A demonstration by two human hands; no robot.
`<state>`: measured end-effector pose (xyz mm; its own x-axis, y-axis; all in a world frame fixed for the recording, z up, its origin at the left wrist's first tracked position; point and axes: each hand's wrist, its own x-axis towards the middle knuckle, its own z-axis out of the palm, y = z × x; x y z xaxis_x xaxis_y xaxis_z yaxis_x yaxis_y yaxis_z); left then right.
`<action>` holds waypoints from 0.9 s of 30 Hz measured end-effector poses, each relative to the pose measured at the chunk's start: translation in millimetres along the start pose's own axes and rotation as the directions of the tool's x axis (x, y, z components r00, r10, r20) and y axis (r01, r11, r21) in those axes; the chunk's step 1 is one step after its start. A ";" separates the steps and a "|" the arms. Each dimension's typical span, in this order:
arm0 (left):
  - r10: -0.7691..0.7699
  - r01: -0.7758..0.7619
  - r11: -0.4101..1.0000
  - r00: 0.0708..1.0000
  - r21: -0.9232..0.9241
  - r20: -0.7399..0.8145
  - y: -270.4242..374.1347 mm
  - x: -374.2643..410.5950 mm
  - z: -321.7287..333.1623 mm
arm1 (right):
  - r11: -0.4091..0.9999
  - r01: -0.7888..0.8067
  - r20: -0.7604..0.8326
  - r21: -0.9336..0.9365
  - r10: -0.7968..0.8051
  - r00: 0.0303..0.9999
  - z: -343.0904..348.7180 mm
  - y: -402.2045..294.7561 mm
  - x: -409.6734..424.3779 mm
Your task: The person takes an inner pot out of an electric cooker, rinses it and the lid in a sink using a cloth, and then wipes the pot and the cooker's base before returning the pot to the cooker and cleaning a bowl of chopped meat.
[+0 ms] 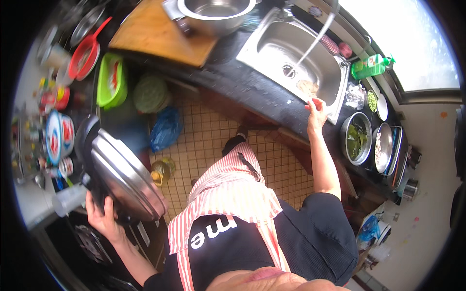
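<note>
My left hand (103, 218) grips the black edge of a large stainless-steel cookware piece (125, 171), tilted and blurred; whether it is a lid or a pot I cannot tell. My right hand (316, 112) is over the near rim of the steel sink (333, 109), fingers bent and apart, nothing seen in them. Just past the fingertips a pale beige thing (307, 87) lies in the basin, too blurred to name. Water seems to run from the tap into the sink near the drain (288, 71).
A wooden board (145, 32) and a steel pot (218, 18) are on the dark counter. Right of the sink stand a green soap bottle (369, 66) and a basket of green leaves (356, 140). A blue plastic bag (166, 129) and an oil bottle (162, 172) are low at the left.
</note>
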<state>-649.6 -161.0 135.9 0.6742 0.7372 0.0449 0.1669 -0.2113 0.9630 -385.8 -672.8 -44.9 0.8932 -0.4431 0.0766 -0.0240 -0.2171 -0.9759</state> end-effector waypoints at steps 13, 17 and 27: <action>-0.260 0.724 0.684 0.360 -0.092 0.896 79.5 34.3 475.8 | 0.517 0.006 0.325 -0.856 0.528 0.785 -30.0 118.2 177.4; -0.263 0.779 0.626 0.262 -0.042 0.929 68.6 32.4 546.2 | 0.455 0.044 0.327 -0.889 0.566 0.757 -20.2 174.1 186.6; -0.309 0.804 0.593 0.161 0.057 0.937 38.1 31.9 639.2 | 0.652 -0.314 0.012 -0.691 0.444 0.896 -33.0 201.2 204.0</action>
<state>-161.8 -555.7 4.3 0.7315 -0.4172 -0.5393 0.6817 0.4305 0.5916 -223.2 -835.5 -218.9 0.7951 -0.4825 -0.3674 -0.6058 -0.6033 -0.5187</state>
